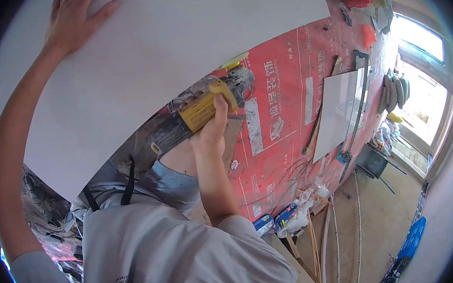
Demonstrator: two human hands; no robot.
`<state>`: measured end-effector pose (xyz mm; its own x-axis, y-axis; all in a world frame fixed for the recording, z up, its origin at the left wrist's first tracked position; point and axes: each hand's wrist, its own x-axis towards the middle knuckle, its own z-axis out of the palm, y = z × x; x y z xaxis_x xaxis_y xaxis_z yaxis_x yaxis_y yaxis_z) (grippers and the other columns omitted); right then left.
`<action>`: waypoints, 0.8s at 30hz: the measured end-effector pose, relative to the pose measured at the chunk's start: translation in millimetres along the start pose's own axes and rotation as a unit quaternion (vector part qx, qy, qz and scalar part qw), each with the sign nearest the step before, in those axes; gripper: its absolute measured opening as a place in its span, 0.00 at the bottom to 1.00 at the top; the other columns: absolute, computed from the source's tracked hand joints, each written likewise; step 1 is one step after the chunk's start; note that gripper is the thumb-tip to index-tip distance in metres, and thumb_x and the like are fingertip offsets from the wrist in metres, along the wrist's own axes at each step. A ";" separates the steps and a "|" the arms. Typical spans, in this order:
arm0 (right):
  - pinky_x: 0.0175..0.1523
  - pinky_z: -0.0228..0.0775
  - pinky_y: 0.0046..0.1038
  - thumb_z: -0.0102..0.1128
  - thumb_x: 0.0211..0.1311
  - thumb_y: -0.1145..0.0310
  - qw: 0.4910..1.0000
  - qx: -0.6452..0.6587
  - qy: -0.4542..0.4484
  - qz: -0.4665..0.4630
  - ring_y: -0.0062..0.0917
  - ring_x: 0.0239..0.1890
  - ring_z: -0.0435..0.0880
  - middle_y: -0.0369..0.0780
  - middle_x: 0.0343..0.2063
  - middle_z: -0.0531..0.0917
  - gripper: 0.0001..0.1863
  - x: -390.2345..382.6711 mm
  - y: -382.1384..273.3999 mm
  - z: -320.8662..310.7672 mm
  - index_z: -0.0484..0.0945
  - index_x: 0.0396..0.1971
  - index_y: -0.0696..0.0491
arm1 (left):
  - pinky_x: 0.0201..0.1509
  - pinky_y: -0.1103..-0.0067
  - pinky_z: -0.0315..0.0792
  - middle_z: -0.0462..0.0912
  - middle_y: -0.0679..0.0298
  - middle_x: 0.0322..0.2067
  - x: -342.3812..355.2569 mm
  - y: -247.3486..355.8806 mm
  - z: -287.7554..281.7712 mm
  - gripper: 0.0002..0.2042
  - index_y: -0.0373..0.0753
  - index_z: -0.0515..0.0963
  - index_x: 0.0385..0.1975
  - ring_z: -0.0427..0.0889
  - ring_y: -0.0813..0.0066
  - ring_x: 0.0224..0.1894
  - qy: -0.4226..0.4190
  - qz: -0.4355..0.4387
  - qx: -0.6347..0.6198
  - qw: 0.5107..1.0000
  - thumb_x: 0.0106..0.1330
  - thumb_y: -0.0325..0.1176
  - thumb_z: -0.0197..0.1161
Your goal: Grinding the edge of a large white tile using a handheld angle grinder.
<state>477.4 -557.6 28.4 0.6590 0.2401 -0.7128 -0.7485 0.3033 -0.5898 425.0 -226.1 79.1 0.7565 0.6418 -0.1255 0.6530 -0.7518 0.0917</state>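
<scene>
A large white panel [165,45], smooth like tile, spreads across the upper left. My left hand [72,23] lies flat on its far part with fingers stretched out. In my right hand [212,126] is a yellow and black angle grinder [195,114], gripped round its body near the panel's right edge. The tool's grey, dusty head points up and right, over the red sheet. I cannot make out its disc, nor whether it touches the panel edge. Some of my right fingers are hidden behind the grinder.
A printed red protective sheet [284,161] covers the surface beneath. To the right lie a smaller white panel piece [333,112] and a long dark-framed strip [358,96]. Grey gloves [393,91] hang by the bright window. Long thin strips [358,227] and blue packages [283,217] are lower down.
</scene>
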 end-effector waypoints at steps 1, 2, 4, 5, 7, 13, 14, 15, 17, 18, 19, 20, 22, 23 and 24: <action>0.43 0.80 0.42 0.59 0.69 0.50 1.000 -0.003 -0.018 -0.018 0.35 0.38 0.85 0.41 0.37 0.83 0.22 -0.8 1.7 -1.5 0.76 0.50 0.52 | 0.80 0.46 0.37 0.55 0.49 0.76 0.8 -0.3 0.4 0.35 0.40 0.62 0.73 0.47 0.47 0.80 -0.005 -0.001 0.004 1.000 0.69 0.48 0.61; 0.43 0.80 0.42 0.59 0.69 0.50 1.000 -0.007 0.021 0.001 0.35 0.38 0.85 0.41 0.37 0.83 0.22 -7.3 8.0 -3.7 0.76 0.50 0.52 | 0.80 0.46 0.37 0.55 0.49 0.76 -0.8 -0.5 1.5 0.35 0.41 0.62 0.73 0.47 0.47 0.80 -0.010 -0.002 0.006 1.000 0.68 0.48 0.61; 0.44 0.79 0.43 0.59 0.69 0.50 0.999 -0.044 0.006 0.013 0.35 0.39 0.84 0.41 0.37 0.82 0.22 -13.7 18.7 -7.5 0.76 0.50 0.53 | 0.80 0.46 0.37 0.55 0.49 0.76 -2.4 -0.9 2.5 0.35 0.41 0.62 0.73 0.46 0.47 0.80 0.040 0.029 0.003 0.999 0.68 0.48 0.62; 0.44 0.79 0.43 0.59 0.69 0.50 0.998 -0.051 0.000 -0.021 0.35 0.39 0.84 0.41 0.37 0.82 0.22 -16.6 24.7 -8.9 0.76 0.50 0.53 | 0.80 0.46 0.38 0.55 0.49 0.76 -3.6 -1.2 2.0 0.35 0.41 0.62 0.73 0.46 0.46 0.80 0.094 0.062 -0.002 0.994 0.68 0.47 0.62; 0.46 0.78 0.41 0.59 0.69 0.50 0.997 0.024 -0.077 0.010 0.33 0.40 0.83 0.41 0.37 0.82 0.22 -17.8 32.7 -11.1 0.76 0.49 0.54 | 0.79 0.46 0.38 0.55 0.49 0.76 -2.9 -0.1 -1.2 0.35 0.42 0.62 0.73 0.47 0.47 0.80 0.036 0.029 0.004 0.999 0.68 0.47 0.62; 0.46 0.77 0.39 0.60 0.68 0.50 0.990 0.058 -0.116 0.046 0.32 0.40 0.83 0.40 0.38 0.82 0.22 -24.9 42.5 -14.1 0.76 0.49 0.53 | 0.80 0.46 0.39 0.55 0.50 0.76 -4.4 6.7 -15.7 0.34 0.42 0.62 0.73 0.47 0.47 0.80 -0.013 0.005 -0.007 1.000 0.69 0.47 0.61; 0.46 0.77 0.39 0.60 0.68 0.50 0.994 0.055 -0.088 0.044 0.32 0.40 0.83 0.40 0.38 0.82 0.22 -26.5 43.3 -14.4 0.76 0.49 0.53 | 0.80 0.46 0.39 0.55 0.50 0.76 -4.8 6.9 -16.4 0.34 0.42 0.62 0.73 0.46 0.48 0.80 -0.017 0.004 -0.004 1.000 0.69 0.47 0.61; 0.46 0.77 0.39 0.60 0.68 0.50 0.994 0.041 -0.094 0.035 0.32 0.40 0.82 0.40 0.38 0.82 0.22 -28.0 44.4 -14.7 0.76 0.48 0.53 | 0.80 0.46 0.39 0.55 0.50 0.76 -5.0 7.0 -16.2 0.34 0.42 0.62 0.73 0.46 0.48 0.80 -0.021 0.003 -0.002 1.000 0.69 0.47 0.61; 0.47 0.77 0.39 0.61 0.68 0.50 0.994 0.025 -0.102 0.028 0.31 0.40 0.82 0.39 0.38 0.81 0.21 -30.2 46.7 -15.2 0.76 0.48 0.53 | 0.80 0.46 0.38 0.55 0.50 0.76 -4.9 5.4 -14.6 0.34 0.42 0.62 0.73 0.46 0.48 0.80 -0.015 0.000 -0.011 1.000 0.69 0.47 0.61; 0.47 0.77 0.39 0.61 0.68 0.50 0.994 0.039 -0.099 0.034 0.31 0.40 0.82 0.39 0.38 0.81 0.21 -30.9 48.0 -15.6 0.76 0.48 0.53 | 0.80 0.46 0.38 0.55 0.50 0.76 -5.0 4.2 -13.2 0.34 0.42 0.62 0.72 0.46 0.48 0.80 -0.013 -0.002 -0.014 1.000 0.69 0.47 0.61; 0.47 0.77 0.39 0.61 0.68 0.50 0.990 0.059 -0.118 0.041 0.31 0.41 0.82 0.39 0.38 0.81 0.21 -31.8 49.7 -15.7 0.77 0.47 0.53 | 0.80 0.46 0.38 0.55 0.50 0.76 -5.4 2.7 -11.7 0.34 0.42 0.62 0.73 0.46 0.48 0.80 -0.007 0.004 -0.020 1.000 0.69 0.48 0.61; 0.47 0.77 0.39 0.61 0.68 0.50 0.993 0.052 -0.096 0.041 0.31 0.41 0.82 0.39 0.38 0.81 0.21 -33.0 51.4 -16.0 0.77 0.47 0.53 | 0.80 0.46 0.38 0.55 0.50 0.76 -5.7 1.3 -10.1 0.34 0.42 0.62 0.73 0.46 0.47 0.80 -0.005 0.006 -0.024 1.000 0.69 0.48 0.61; 0.47 0.77 0.40 0.61 0.68 0.50 0.989 0.046 -0.133 0.048 0.31 0.41 0.82 0.39 0.38 0.81 0.21 -35.7 54.5 -15.9 0.77 0.47 0.53 | 0.80 0.46 0.38 0.55 0.50 0.76 -5.9 -1.0 -7.5 0.34 0.42 0.62 0.73 0.46 0.48 0.80 0.008 0.015 -0.022 1.000 0.69 0.49 0.61; 0.47 0.77 0.40 0.61 0.68 0.50 0.990 0.047 -0.120 0.049 0.31 0.41 0.82 0.39 0.38 0.81 0.21 -37.2 55.5 -15.7 0.77 0.47 0.53 | 0.80 0.46 0.38 0.55 0.50 0.76 -5.5 -1.7 -6.6 0.35 0.42 0.62 0.73 0.46 0.48 0.80 0.018 0.022 -0.016 0.999 0.69 0.49 0.61; 0.47 0.77 0.39 0.60 0.69 0.50 0.992 0.034 -0.112 0.043 0.31 0.41 0.82 0.39 0.38 0.81 0.21 -39.5 57.0 -15.3 0.77 0.47 0.52 | 0.80 0.46 0.38 0.55 0.50 0.76 -5.5 -2.6 -5.9 0.35 0.42 0.62 0.73 0.46 0.48 0.80 0.017 0.022 -0.016 0.999 0.69 0.49 0.61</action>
<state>407.5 -563.9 17.1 0.5993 0.4645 -0.6520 -0.8004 0.3336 -0.4980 419.3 -226.9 85.4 0.7848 0.6136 -0.0873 0.6196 -0.7745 0.1274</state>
